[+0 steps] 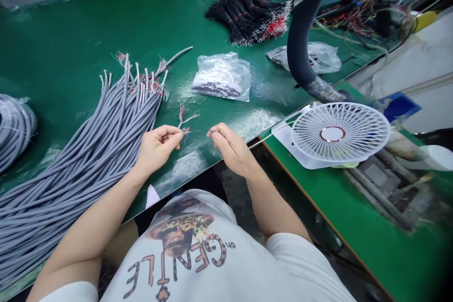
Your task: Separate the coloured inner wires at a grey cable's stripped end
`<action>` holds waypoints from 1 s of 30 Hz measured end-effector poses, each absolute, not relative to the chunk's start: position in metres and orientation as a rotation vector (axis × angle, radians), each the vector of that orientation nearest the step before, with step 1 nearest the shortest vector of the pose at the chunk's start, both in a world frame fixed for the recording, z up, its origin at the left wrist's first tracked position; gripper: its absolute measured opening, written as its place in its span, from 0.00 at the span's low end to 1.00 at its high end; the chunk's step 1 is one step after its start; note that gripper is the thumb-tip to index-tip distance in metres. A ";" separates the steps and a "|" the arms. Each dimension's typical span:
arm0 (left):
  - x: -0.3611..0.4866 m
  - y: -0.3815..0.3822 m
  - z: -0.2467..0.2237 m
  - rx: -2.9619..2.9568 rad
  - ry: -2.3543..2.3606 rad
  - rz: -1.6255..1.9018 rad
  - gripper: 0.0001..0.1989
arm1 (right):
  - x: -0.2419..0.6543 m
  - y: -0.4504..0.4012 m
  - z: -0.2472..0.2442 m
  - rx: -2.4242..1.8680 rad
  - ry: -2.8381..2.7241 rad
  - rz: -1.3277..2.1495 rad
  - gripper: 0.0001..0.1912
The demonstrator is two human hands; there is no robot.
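Observation:
My left hand point(157, 145) pinches the stripped end of a grey cable, whose thin coloured wires point(184, 118) fan out just past my fingertips. My right hand point(226, 144) is closed a little to the right, its thumb and forefinger pinched on something small and dark that I cannot make out. Both hands hover over the near edge of the green table point(71, 47). A large pile of grey cables point(88, 151) with stripped ends lies to the left of my left hand.
A clear plastic bag of small dark parts point(222, 77) lies beyond my hands. A bundle of black and red wires point(251, 9) sits at the far side. A black ribbed hose point(300, 33) and a white fan point(339, 134) stand to the right.

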State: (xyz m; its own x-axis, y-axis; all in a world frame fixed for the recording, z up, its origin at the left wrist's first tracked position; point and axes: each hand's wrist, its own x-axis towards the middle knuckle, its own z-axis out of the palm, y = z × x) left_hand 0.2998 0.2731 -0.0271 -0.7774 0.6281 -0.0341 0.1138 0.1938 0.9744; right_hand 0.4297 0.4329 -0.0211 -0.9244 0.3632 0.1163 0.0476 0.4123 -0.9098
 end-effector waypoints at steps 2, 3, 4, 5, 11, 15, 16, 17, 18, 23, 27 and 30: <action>0.298 0.273 -0.026 0.616 1.978 1.630 0.06 | 0.425 0.424 -0.026 -0.343 -2.291 1.485 0.16; 0.297 0.273 -0.027 0.569 1.926 1.646 0.07 | 0.421 0.420 -0.030 -0.333 -2.242 1.473 0.17; 0.295 0.273 -0.027 0.520 1.864 1.666 0.07 | 0.415 0.416 -0.036 -0.322 -2.196 1.456 0.17; 0.293 0.273 -0.028 0.467 1.799 1.687 0.07 | 0.408 0.414 -0.043 -0.314 -2.148 1.432 0.17; 0.280 0.270 -0.026 0.203 1.557 1.741 0.09 | 0.382 0.418 -0.094 -0.237 -2.117 1.424 0.18; 0.275 0.267 -0.025 0.154 1.489 1.739 0.10 | 0.396 0.417 -0.089 -0.294 -2.194 1.487 0.19; 0.274 0.266 -0.025 0.154 1.481 1.735 0.10 | 0.401 0.414 -0.081 -0.311 -2.220 1.471 0.19; 0.274 0.265 -0.025 0.157 1.476 1.733 0.11 | 0.407 0.412 -0.071 -0.310 -2.258 1.450 0.19; 0.274 0.265 -0.026 0.160 1.474 1.732 0.11 | 0.412 0.408 -0.061 -0.288 -2.302 1.423 0.19; 0.278 0.265 -0.025 0.178 1.480 1.726 0.12 | 0.422 0.396 -0.030 -0.147 -2.555 1.219 0.21; 0.280 0.265 -0.025 0.193 1.502 1.730 0.12 | 0.420 0.394 -0.029 -0.170 -2.676 1.076 0.22; 0.281 0.265 -0.025 0.211 1.511 1.728 0.12 | 0.419 0.394 -0.031 -0.191 -2.683 1.053 0.23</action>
State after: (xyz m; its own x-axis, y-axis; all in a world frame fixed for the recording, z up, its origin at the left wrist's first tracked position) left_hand 0.2806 0.2653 -0.0254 -0.6562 0.6567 -0.3716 -0.4561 0.0472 0.8887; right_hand 0.4192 0.3942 -0.0308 -0.9596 0.2121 0.1851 0.0296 0.7299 -0.6829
